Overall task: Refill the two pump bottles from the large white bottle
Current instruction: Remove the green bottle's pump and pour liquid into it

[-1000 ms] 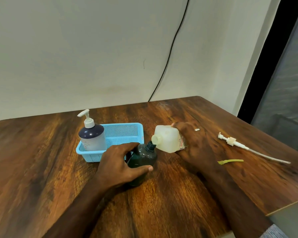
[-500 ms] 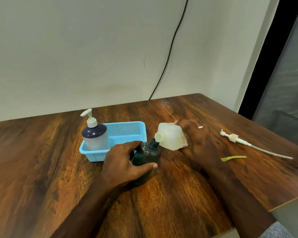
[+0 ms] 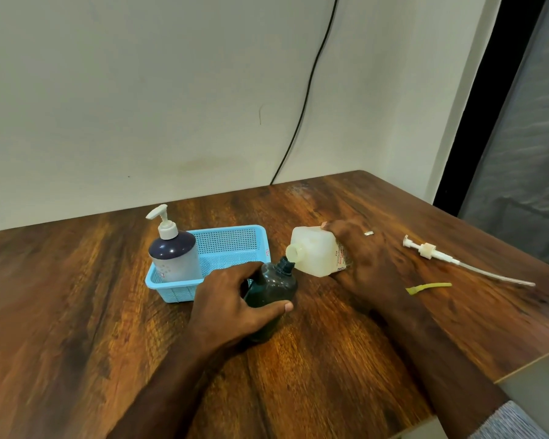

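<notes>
My left hand (image 3: 232, 299) grips a dark green bottle (image 3: 271, 285) that stands on the table with its pump off and its neck bare. My right hand (image 3: 362, 258) holds the large white bottle (image 3: 316, 255) tipped on its side, its open spout right at the green bottle's neck. Whether liquid flows cannot be told. A second pump bottle (image 3: 173, 255), dark-topped with a white pump fitted, stands upright in the blue basket (image 3: 232, 245). The removed white pump with its long tube (image 3: 450, 258) lies on the table to the right.
A small yellow-green strip (image 3: 428, 287) lies near my right wrist. The wooden table (image 3: 76, 312) has its right edge near the pump. A black cable (image 3: 305, 106) runs down the wall behind.
The white bottle's spout has stayed at the green bottle's neck. The view has shifted slightly; both hands keep their holds.
</notes>
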